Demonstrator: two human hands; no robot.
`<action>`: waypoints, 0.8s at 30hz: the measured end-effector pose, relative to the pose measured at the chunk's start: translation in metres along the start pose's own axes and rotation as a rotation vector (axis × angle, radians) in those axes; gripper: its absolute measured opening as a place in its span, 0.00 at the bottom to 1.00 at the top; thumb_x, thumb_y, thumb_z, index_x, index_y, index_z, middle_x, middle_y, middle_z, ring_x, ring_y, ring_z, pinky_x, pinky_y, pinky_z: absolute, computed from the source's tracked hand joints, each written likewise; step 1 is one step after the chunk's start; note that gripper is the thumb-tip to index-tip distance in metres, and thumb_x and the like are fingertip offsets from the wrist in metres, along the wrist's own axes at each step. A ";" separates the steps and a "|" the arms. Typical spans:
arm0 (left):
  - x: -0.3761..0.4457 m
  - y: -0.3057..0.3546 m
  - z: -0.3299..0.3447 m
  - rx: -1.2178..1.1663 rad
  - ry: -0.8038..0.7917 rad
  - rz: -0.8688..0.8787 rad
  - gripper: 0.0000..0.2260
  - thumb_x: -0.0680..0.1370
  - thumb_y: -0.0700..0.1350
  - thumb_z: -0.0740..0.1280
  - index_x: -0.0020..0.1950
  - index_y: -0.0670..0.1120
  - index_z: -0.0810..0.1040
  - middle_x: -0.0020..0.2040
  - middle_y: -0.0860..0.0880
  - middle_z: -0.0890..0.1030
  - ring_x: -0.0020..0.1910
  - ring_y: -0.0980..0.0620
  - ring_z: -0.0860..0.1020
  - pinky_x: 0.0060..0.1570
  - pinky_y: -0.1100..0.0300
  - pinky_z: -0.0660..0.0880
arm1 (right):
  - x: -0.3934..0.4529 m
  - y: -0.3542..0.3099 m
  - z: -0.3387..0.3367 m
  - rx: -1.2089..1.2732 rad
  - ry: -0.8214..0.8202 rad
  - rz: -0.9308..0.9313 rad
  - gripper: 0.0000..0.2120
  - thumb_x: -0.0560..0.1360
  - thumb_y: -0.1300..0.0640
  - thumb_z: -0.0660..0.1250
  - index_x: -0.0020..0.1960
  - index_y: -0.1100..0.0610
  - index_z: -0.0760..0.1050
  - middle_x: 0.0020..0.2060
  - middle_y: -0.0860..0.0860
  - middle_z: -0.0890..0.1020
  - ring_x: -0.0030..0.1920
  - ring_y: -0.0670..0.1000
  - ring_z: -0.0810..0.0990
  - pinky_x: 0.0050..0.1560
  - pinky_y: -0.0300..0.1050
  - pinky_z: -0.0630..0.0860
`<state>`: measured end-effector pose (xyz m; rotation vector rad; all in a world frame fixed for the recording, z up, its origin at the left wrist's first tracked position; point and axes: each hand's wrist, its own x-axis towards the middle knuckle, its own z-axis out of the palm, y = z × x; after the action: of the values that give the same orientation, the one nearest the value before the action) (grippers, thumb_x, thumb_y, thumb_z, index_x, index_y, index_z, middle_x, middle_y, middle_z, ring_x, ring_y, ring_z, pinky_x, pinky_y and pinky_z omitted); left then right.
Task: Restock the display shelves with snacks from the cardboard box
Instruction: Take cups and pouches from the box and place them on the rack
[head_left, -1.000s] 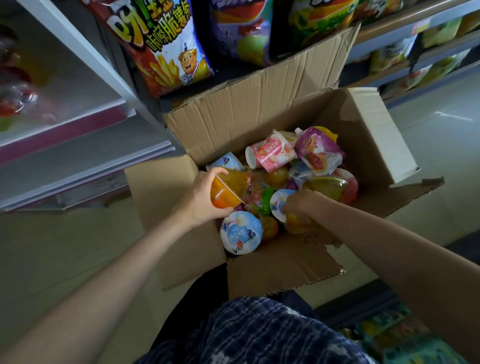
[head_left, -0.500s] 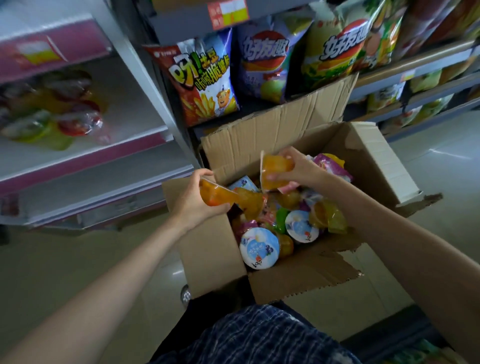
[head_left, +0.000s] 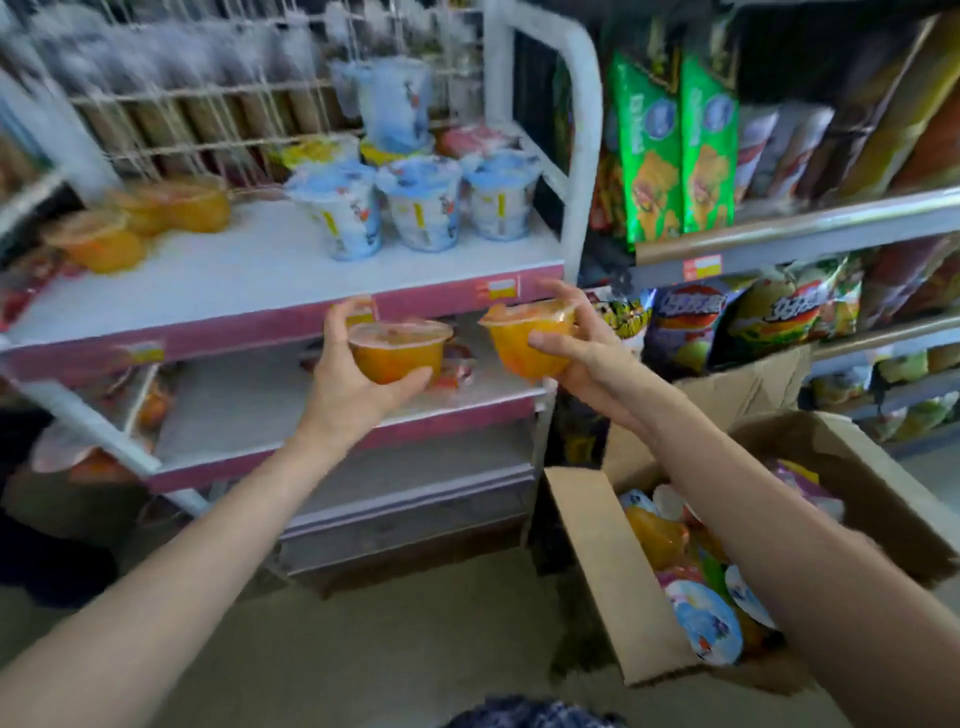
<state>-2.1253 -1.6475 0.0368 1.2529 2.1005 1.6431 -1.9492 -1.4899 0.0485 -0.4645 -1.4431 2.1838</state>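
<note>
My left hand (head_left: 348, 384) grips an orange jelly cup (head_left: 397, 353), held upright in front of the pink-edged display shelf (head_left: 260, 275). My right hand (head_left: 582, 353) grips a second orange jelly cup (head_left: 524, 340), tilted, just right of the first. Both cups hang in the air below the top shelf's front edge. The open cardboard box (head_left: 597, 571) sits at the lower right under my right forearm, with several jelly cups and snack cups inside.
On the top shelf stand several blue-and-white cups (head_left: 421, 208) and some orange jelly cups (head_left: 98, 244) at the left. A lower shelf (head_left: 249, 400) has a few packets. Chip bags (head_left: 675, 150) fill the racks at the right. A white frame post (head_left: 576, 171) borders the shelf.
Both hands lifted out of the box, each with an orange jelly cup, and rose up to the pink-edged shelf. My view swung up from the box to the shelves.
</note>
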 end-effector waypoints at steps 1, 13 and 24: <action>0.004 0.002 -0.021 0.007 0.051 0.004 0.39 0.60 0.47 0.78 0.65 0.45 0.63 0.54 0.59 0.69 0.49 0.62 0.71 0.46 0.81 0.65 | 0.008 -0.003 0.021 -0.035 0.015 -0.026 0.35 0.55 0.61 0.81 0.58 0.50 0.70 0.53 0.55 0.76 0.50 0.52 0.78 0.42 0.41 0.79; 0.082 -0.045 -0.190 0.154 0.258 0.009 0.39 0.57 0.58 0.78 0.62 0.62 0.59 0.62 0.50 0.73 0.62 0.49 0.70 0.61 0.52 0.69 | 0.144 -0.004 0.195 -0.764 -0.044 -0.204 0.27 0.69 0.61 0.74 0.62 0.53 0.64 0.51 0.50 0.72 0.49 0.49 0.75 0.45 0.37 0.74; 0.150 -0.122 -0.246 0.370 0.305 -0.111 0.40 0.60 0.48 0.80 0.67 0.49 0.63 0.64 0.48 0.72 0.63 0.49 0.70 0.58 0.59 0.66 | 0.315 0.069 0.270 -0.975 -0.126 -0.212 0.29 0.64 0.57 0.78 0.61 0.59 0.69 0.51 0.50 0.74 0.51 0.47 0.73 0.36 0.23 0.66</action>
<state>-2.4282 -1.7175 0.0703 0.9980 2.7039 1.5253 -2.3646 -1.5411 0.0835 -0.4488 -2.4480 1.2400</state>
